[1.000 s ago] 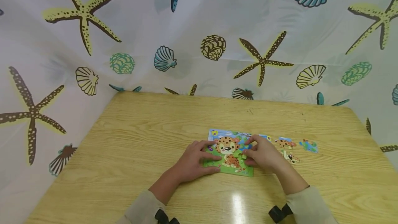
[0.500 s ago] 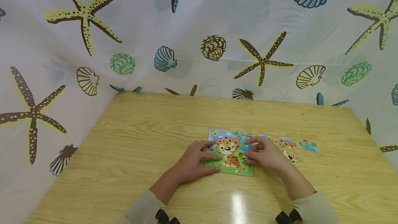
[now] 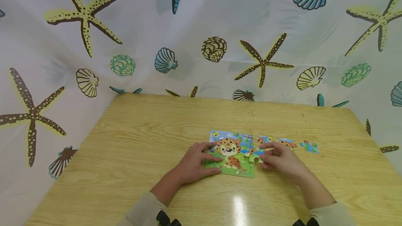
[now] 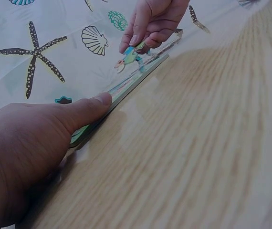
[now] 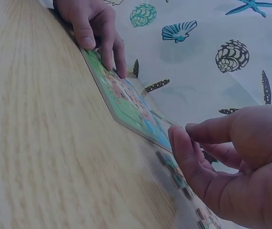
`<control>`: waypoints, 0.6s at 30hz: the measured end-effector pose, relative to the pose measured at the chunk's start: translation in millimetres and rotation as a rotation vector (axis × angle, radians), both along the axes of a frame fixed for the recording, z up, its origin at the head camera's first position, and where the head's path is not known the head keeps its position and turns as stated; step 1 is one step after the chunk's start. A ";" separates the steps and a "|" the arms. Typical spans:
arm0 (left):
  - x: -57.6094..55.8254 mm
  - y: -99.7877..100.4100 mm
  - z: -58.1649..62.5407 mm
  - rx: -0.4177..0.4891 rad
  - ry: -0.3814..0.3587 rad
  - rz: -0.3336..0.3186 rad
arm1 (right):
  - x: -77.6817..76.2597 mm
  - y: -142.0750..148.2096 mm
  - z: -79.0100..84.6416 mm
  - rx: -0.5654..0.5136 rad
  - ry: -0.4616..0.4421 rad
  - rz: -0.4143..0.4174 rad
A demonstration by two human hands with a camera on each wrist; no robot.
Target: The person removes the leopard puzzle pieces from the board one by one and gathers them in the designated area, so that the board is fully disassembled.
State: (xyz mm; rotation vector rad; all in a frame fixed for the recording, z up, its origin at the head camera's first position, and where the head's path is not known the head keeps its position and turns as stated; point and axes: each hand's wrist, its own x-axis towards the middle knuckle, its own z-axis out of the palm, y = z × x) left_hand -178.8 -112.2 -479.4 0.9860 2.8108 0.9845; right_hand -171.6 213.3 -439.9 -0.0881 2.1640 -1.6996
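Right hand has a narrow grip pinching a puzzle piece.
Left hand, fingers spread, seemingly steadies the leopard puzzle.

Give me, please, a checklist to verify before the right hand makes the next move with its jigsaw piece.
1. Left hand on the leopard puzzle board: ok, resting over its left side.
2. Jigsaw piece secured: ok, pinched by the right hand.
3. Held piece fitted into place: not ok, the left wrist view shows it raised and tilted.
4. Matching gap found: cannot tell, the details are too small.
5. Rightmost loose piece uncovered: ok, fully visible on the table.
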 end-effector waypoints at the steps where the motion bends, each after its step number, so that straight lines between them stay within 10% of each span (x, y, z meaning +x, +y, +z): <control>1: -0.1 0.1 0.0 0.000 0.000 0.001 | 0.7 3.0 -0.3 0.004 -0.001 -0.004; 18: -0.1 1.1 -0.5 0.011 -0.027 0.010 | 10.1 45.3 -2.4 -0.003 0.053 -0.035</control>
